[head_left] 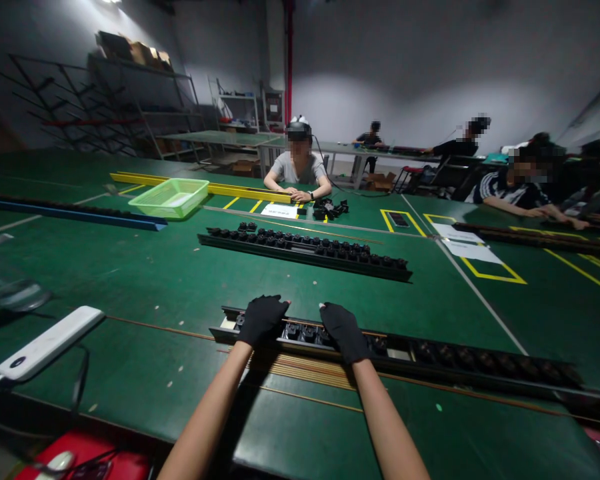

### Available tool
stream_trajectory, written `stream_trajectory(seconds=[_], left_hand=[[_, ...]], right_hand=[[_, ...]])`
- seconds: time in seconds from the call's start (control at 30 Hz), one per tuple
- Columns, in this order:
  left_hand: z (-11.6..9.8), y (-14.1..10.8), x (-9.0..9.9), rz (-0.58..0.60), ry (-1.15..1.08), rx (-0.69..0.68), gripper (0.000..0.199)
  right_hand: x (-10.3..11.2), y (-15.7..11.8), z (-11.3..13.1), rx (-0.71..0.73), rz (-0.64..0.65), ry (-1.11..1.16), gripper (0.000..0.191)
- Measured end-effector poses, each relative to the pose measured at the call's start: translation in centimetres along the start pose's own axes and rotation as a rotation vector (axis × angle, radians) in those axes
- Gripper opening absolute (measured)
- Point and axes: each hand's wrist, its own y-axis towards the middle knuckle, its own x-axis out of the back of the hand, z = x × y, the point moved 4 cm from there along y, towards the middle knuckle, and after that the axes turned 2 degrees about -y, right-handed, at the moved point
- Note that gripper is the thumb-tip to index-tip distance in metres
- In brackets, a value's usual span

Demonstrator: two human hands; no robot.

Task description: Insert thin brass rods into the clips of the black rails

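Gloved hands, left (pixel 264 319) and right (pixel 344 330), sit apart over the black rail (pixel 410 360) lying across the near table, their grip unclear; long, probably stiff yet liable to flex, it would want holding by both side walls, clear of the small black parts (pixel 307 332).

Black, seemingly fingerless gloves (pixel 262 320) cover both hands (pixel 345 332), leaving forearms (pixel 213 408) bare.

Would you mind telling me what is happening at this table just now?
A person's gloved left hand and right hand are over a long black channel holding small black parts. Thin rods lie beside it. Across the green table, a co-worker sits near a yellow channel.
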Motion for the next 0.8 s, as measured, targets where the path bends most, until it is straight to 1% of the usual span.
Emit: stream_trajectory(seconds=[0.1,0.2,0.37,0.43,0.53,0.6,0.67,0.73,0.8], left_hand=[[-0.2,-0.1,-0.4,-0.003,0.022,-0.01,0.027],[-0.1,-0.1,-0.5,-0.005,0.032,-0.01,0.028],[-0.3,-0.1,-0.6,-0.012,0.053,0.001,0.029],[-0.3,0.0,-0.4,-0.026,0.073,0.028,0.034],[-0.7,0.4,0.5,-0.069,0.1,0.07,0.041],[-1.6,0.9,1.1,-0.1,0.104,0.035,0.041],[-3.1,1.5,1.4,-0.139,0.094,-0.017,0.04],[-4.5,1.9,0.9,-0.154,0.074,-0.026,0.041],[-5.6,2.1,-0.1,-0.09,0.046,-0.012,0.042]], right_hand=[[-0.2,0.5,0.1,-0.074,0.015,0.014,0.035],[-0.3,0.6,0.3,-0.109,0.019,0.004,0.036],[-0.3,0.5,0.4,-0.103,-0.025,-0.024,0.034],[-0.3,0.6,0.5,-0.086,-0.009,-0.04,0.032],[0.0,0.6,0.6,-0.064,0.024,-0.061,0.032],[0.4,0.5,0.7,-0.062,0.024,-0.062,0.032],[0.8,0.3,0.8,-0.038,0.012,-0.055,0.032],[1.0,0.2,0.8,-0.028,-0.009,-0.043,0.032],[0.9,0.3,0.7,-0.049,-0.024,-0.036,0.031]])
